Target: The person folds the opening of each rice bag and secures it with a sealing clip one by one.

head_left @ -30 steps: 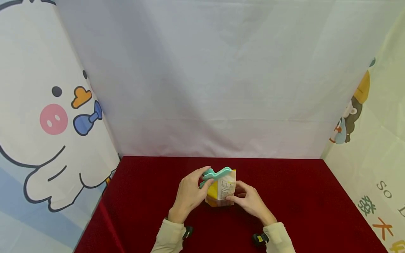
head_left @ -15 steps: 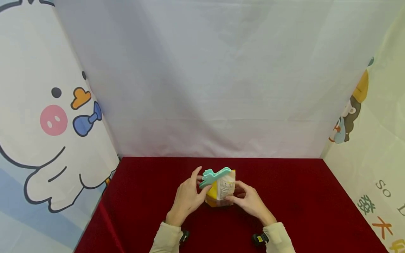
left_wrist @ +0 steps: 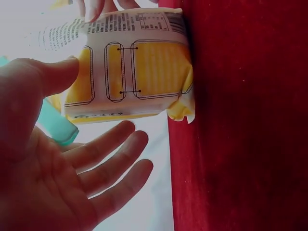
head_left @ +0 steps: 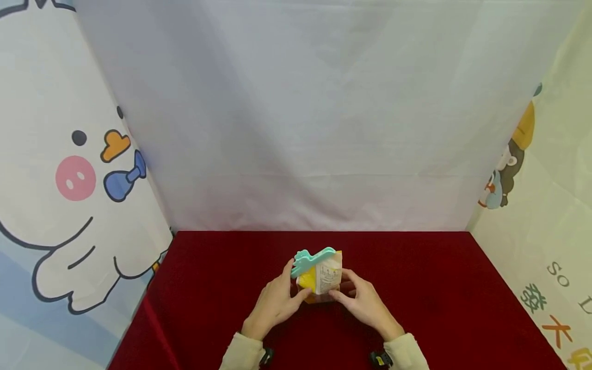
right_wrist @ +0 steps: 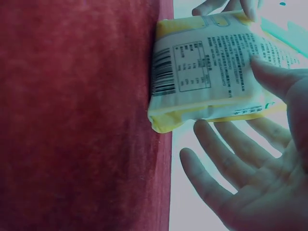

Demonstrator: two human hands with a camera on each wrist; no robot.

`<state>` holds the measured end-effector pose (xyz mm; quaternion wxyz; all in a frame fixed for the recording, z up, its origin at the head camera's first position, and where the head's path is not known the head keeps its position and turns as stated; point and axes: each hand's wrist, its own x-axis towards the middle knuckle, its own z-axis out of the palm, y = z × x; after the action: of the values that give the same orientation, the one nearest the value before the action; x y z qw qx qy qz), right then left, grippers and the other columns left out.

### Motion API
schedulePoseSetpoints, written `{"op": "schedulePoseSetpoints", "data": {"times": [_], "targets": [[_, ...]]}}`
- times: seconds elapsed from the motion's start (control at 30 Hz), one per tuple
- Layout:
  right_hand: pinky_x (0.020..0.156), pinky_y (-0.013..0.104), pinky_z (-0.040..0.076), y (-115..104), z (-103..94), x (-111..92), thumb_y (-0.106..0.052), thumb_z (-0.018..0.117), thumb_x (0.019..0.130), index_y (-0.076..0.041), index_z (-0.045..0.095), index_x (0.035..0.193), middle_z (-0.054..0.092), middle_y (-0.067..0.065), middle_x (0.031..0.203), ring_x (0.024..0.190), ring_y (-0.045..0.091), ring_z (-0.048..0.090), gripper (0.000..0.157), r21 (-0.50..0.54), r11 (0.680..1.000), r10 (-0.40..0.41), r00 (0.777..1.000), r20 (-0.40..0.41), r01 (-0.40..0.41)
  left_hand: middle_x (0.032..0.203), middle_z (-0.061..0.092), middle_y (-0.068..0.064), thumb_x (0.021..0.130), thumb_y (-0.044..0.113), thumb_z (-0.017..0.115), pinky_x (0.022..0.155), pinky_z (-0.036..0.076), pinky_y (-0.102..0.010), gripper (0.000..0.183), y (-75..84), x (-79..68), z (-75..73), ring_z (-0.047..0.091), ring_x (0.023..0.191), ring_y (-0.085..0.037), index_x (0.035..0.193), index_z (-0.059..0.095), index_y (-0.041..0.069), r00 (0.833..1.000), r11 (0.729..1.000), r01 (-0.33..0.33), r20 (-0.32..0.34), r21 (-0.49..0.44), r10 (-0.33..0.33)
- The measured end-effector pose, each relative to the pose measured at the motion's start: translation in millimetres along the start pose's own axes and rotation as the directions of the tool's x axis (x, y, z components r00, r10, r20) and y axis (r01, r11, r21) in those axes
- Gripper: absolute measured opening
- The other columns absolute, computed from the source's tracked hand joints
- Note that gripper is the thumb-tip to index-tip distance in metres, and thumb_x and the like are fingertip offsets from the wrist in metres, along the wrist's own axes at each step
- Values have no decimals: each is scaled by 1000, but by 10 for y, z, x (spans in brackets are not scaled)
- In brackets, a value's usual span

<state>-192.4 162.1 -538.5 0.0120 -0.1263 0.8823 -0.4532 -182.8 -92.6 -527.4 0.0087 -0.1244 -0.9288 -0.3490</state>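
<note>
A yellow and white printed food bag stands on the red cloth, its lower part orange-brown. Across its folded upper left corner sits a teal, hand-shaped bag clip, slanting up to the right. My left hand holds the bag's left side, thumb on the printed front; its other fingers lie beside and behind, partly hidden. On the opposite side my right hand holds the bag, thumb against the front and fingertips behind the edge. A barcode and small print show on the bag in the right wrist view.
Red cloth covers the table, whose far edge meets a white curtain. Printed cartoon curtains hang at the left and right. Dark straps with small devices circle both wrists.
My left hand has let go of the clip and slid down onto the bag's left front. The clip stays on the bag. My right hand keeps its hold, almost unmoved.
</note>
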Motion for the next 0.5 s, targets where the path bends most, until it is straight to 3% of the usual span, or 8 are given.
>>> {"op": "schedulePoseSetpoints", "data": {"times": [0.13,0.23,0.5], "targets": [[86,33,60,12,17,-27,-27,84,94,-23,64,143,76,-1,123,108,16,73,53,-13,1000,2,999,-44,-2,122,73,-14,100,47,74,75,58,-38,93,-8,-20,25,66,88,-17,164,29,-2,1000,1000,3,17,5,-3],[85,32,60,10,25,-40,-26,84,94,-23,64,143,76,-1,123,108,16,73,53,-15,1000,8,998,-58,-9,112,73,-11,100,48,73,73,56,-36,94,-9,-31,42,62,83,-14,164,29,-4,1000,1000,13,20,18,-14],[89,37,61,0,29,-71,-30,81,97,-23,61,146,73,-1,131,114,18,72,54,-14,1000,10,999,-42,-11,128,72,-17,98,43,76,90,61,-52,85,-64,-117,61,72,108,-31,160,38,-3,999,998,7,32,61,-9]]}}
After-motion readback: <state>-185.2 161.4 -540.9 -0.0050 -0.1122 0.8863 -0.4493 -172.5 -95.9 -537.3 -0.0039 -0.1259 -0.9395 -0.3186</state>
